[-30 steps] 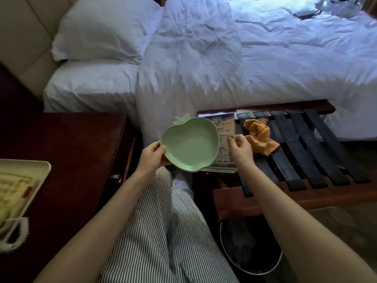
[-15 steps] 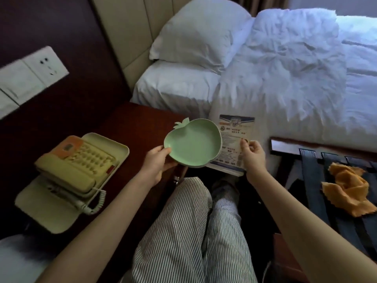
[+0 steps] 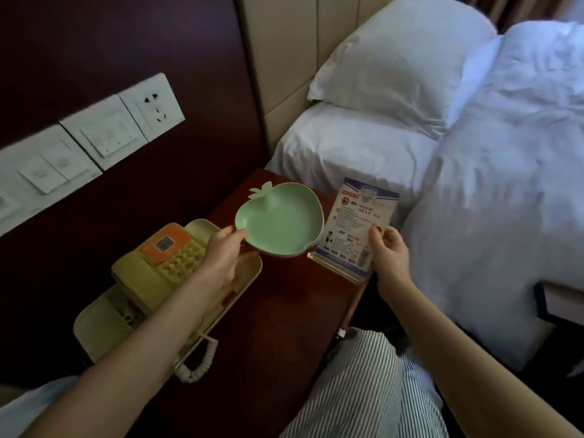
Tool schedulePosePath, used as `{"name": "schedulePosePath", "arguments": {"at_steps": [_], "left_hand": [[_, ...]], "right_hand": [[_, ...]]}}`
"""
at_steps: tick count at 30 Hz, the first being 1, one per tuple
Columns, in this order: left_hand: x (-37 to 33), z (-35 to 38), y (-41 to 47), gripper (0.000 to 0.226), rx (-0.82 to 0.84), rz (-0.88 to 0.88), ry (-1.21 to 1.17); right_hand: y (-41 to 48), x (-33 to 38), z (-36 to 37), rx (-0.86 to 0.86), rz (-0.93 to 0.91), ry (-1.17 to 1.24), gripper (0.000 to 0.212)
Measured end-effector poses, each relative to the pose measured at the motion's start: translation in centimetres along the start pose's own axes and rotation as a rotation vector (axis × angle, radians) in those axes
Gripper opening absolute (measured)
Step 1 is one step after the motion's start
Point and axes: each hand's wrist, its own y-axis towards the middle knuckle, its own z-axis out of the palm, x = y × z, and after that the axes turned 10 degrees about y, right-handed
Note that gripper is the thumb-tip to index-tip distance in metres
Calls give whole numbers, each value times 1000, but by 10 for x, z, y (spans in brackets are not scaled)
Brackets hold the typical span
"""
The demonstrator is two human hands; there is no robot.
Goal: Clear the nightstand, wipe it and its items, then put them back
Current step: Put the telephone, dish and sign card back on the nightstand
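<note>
At the far left, wall switch plates [image 3: 94, 134] and 1 socket plate [image 3: 151, 105] are sitting on the dark panel. Below them, a yellow telephone [image 3: 164, 257] is resting on a cream tray [image 3: 104, 324] on the left part of the nightstand [image 3: 278, 311].

The left hand [image 3: 221, 257] is gripping the green apple-shaped dish [image 3: 281, 219] at its near-left rim, thumb on top and fingers curled beneath. The dish is hovering level over the far part of the nightstand.

Just right of the dish, the right hand [image 3: 390, 254] is pinching the printed sign card [image 3: 357, 229] at its right edge, thumb on the face. Its clear base is sitting at the nightstand's right edge; contact cannot be confirmed.

At the right, a white pillow [image 3: 401, 61] is lying on the bed [image 3: 505, 184].
</note>
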Motion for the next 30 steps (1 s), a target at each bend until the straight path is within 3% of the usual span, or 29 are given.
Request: {"name": "schedulePosePath", "arguments": {"at_steps": [4,12,23,26,28,30], "left_hand": [[-15,-6,56,32,-103,30,67],[-18,1,141,33,-175,-91,74],[1,4,161,38,-210,-106,150],[4,3,153,59,-338,-18,270],[2,6,139,52,-406,141,338],[1,13,117,43,-290,297,423]], "right_hand": [[23,-10,31,20,-5,17,8],[52,-30,60,75,-10,-53,10],[55,-37,67,119,-6,-65,14],[54,-38,70,135,8,-72,13],[53,-37,73,148,23,-63,13],[53,-36,76,174,39,-41,13]]}}
